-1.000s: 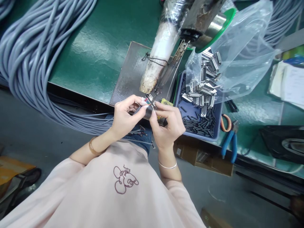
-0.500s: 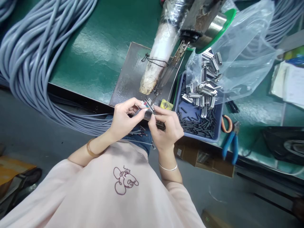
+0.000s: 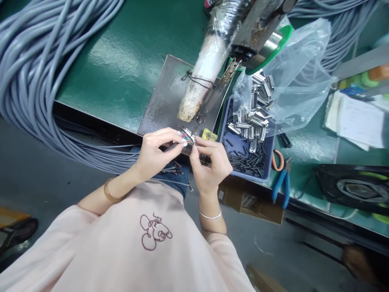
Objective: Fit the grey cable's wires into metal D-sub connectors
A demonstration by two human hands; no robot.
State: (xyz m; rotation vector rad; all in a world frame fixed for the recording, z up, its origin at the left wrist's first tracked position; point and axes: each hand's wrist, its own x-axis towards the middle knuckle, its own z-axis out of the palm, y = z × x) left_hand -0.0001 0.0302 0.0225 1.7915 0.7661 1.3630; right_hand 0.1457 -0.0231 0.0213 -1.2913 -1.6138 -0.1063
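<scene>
My left hand [image 3: 156, 152] is closed, its thumb and fingers pinching the end of a grey cable with small coloured wires [image 3: 184, 138] fanning out. Beside those fingertips is a metal multi-pin connector [image 3: 188, 133], at the near edge of a dark plate [image 3: 158, 97]. My right hand [image 3: 212, 164] is closed too, thumb and forefinger pinched on a thin pale wire [image 3: 194, 140] by the connector. The fingertips partly cover the connector. Right above it, the tip of a fixed soldering iron [image 3: 223, 81] points down; contact is too small to tell.
A blue bin [image 3: 269, 164] of black tubing pieces [image 3: 246, 162] stands to the right, with a plastic bag [image 3: 300, 89] of metal connectors [image 3: 257, 117] on it. A white wrapped tube [image 3: 202, 75] overhangs the plate. Blue-handled pliers [image 3: 282, 184] and grey cable bundles [image 3: 33, 69] lie around.
The view has shifted slightly, so the bin, bag and pliers appear further left. Both hands keep their pinches at the connector below the iron tip, with only small finger movement.
</scene>
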